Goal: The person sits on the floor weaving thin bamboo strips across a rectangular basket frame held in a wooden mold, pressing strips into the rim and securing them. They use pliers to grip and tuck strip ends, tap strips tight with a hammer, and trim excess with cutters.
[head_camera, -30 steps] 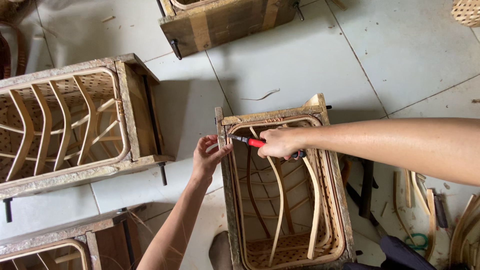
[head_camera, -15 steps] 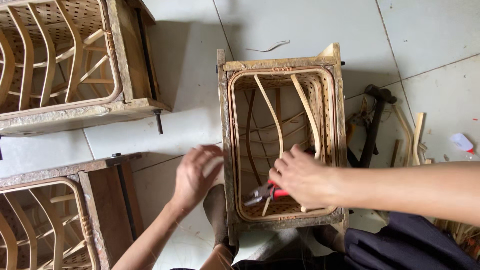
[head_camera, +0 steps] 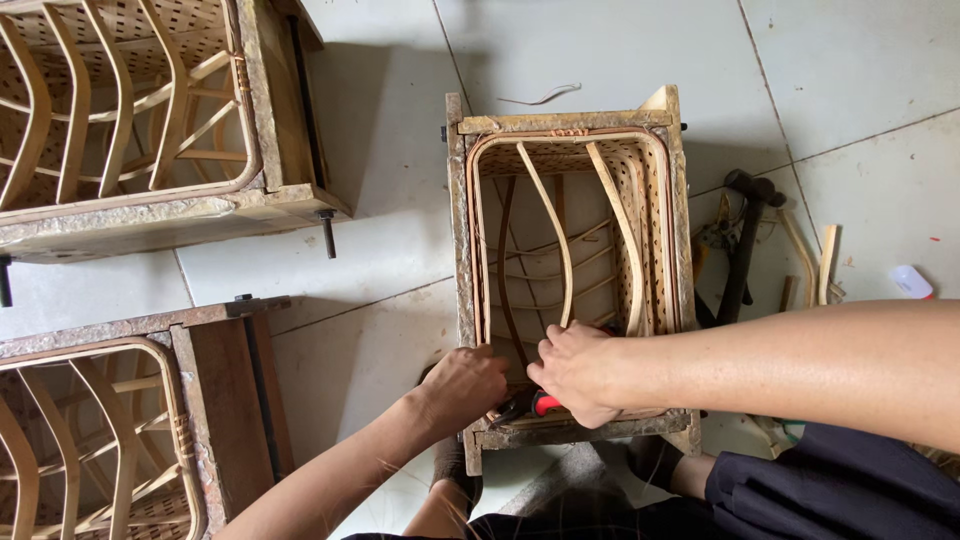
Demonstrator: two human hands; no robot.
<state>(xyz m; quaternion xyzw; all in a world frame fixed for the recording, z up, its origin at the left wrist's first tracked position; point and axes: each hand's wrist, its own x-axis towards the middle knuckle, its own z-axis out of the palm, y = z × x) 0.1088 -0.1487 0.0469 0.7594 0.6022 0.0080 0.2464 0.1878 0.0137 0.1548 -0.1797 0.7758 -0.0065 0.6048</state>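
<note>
A square wooden frame mould [head_camera: 461, 240] stands on the tiled floor with a woven rattan basket [head_camera: 655, 220] and bent cane ribs inside it. My right hand [head_camera: 580, 372] is shut on red-handled pliers [head_camera: 534, 404] at the near inside edge of the basket. My left hand [head_camera: 465, 385] rests on the near left corner of the frame, fingers curled on its rim, touching the right hand.
Two more wooden moulds with rattan frames lie at the upper left [head_camera: 150, 130] and lower left [head_camera: 110, 420]. A hammer [head_camera: 745, 240], other tools and cane offcuts [head_camera: 815, 260] lie on the floor right of the frame. My dark-trousered legs [head_camera: 830, 490] are at the bottom.
Both hands dropped from the frame's far edge to its near edge. The pliers came along in my right hand, and my left hand closed in on the near left corner beside it.
</note>
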